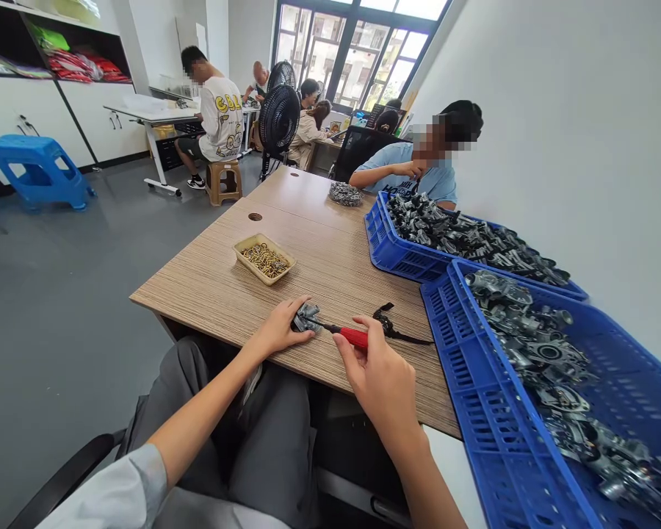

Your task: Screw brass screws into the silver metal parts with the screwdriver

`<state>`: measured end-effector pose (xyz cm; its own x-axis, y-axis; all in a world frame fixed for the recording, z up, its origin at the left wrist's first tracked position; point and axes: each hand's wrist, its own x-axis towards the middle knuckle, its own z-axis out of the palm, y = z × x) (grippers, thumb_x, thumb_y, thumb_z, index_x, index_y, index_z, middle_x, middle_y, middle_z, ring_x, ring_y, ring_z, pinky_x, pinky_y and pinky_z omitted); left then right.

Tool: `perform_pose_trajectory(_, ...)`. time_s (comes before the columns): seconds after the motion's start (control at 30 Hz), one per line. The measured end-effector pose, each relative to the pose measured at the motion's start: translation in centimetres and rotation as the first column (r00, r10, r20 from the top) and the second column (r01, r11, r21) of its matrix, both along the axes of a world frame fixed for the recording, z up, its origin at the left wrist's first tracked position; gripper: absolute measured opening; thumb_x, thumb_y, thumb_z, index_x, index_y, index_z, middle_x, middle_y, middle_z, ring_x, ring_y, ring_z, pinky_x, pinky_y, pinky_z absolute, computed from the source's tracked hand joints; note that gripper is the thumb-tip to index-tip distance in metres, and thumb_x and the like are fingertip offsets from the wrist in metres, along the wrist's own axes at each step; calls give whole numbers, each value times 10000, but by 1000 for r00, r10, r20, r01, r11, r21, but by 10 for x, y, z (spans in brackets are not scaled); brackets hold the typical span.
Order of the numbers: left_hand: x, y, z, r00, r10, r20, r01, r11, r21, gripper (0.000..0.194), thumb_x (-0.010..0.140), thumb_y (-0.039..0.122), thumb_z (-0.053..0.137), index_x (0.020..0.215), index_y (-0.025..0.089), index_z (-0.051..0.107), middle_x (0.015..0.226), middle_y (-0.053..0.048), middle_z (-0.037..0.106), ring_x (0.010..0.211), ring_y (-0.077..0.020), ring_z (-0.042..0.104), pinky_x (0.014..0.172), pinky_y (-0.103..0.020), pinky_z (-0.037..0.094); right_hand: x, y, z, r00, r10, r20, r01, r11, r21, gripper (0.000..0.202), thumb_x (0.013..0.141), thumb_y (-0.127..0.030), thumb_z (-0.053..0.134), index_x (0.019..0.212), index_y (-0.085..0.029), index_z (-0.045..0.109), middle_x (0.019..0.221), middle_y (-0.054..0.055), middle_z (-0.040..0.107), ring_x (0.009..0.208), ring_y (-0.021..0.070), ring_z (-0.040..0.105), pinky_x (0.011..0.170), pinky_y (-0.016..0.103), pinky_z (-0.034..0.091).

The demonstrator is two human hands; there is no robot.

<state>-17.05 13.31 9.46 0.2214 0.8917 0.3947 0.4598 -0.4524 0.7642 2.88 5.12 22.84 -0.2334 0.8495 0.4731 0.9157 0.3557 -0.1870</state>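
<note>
Near the front edge of the wood-grain table (330, 257), my left hand (280, 327) is closed on a small grey metal casting (307, 314). Closed around the red handle of a screwdriver (355, 336) is my right hand (383, 364). The screwdriver's dark shaft points left, and its tip meets the casting; the exact contact spot is too small to make out. Just beyond my right hand lies a black strap-like item (388, 323) on the tabletop. A cream tray (242, 258) of brass-coloured screws (265, 259) sits beyond my left hand.
Two blue crates (463, 382) of metal parts line the right side. A coiled grey bundle (345, 193) lies farther back. Across the table sits a person in a light blue shirt (402, 158). Other people, a black fan (280, 121) and a blue stool (38, 165) are behind.
</note>
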Motion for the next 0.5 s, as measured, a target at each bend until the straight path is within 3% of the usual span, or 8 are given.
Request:
perform_pose_trajectory(0.1,0,1,0,1000,1,-11,-2,1000,-3,820,824,390,810,1530,208,436,1352,-136,642,1231,-315,610,1076,-458,478,0,2,-1,993,-118,18,118,993,-26,370,1038,-574,512,1136,-237,628,643,-11,736,599,252,723,527,285,330)
perform_pose_trajectory(0.2,0,1,0,1000,3,-16,-3,1000,1,822,827,405,809,1534,218,434,1331,-130,651,1217,-313,615,1069,-456,481,-1,3,-2,990,-139,6,139,990,-14,347,1050,-552,489,1065,-239,639,606,-13,717,563,244,704,525,283,306)
perform_pose_trajectory(0.37,0,2,-2,1000,1,-5,-1,1000,1,830,822,389,814,1537,207,432,1345,-139,647,1234,-316,611,1080,-459,478,-2,4,-9,994,51,-100,-47,998,44,346,1051,-489,510,1243,-204,551,784,10,762,576,197,692,575,283,419)
perform_pose_trajectory(0.5,0,3,-3,1000,-5,-1,5,1000,-2,843,816,386,820,1539,194,432,1337,-144,652,1243,-320,607,1090,-462,475,-1,5,-11,971,228,-73,-221,971,87,232,1067,-398,490,1176,-200,539,932,54,758,692,189,719,635,277,477)
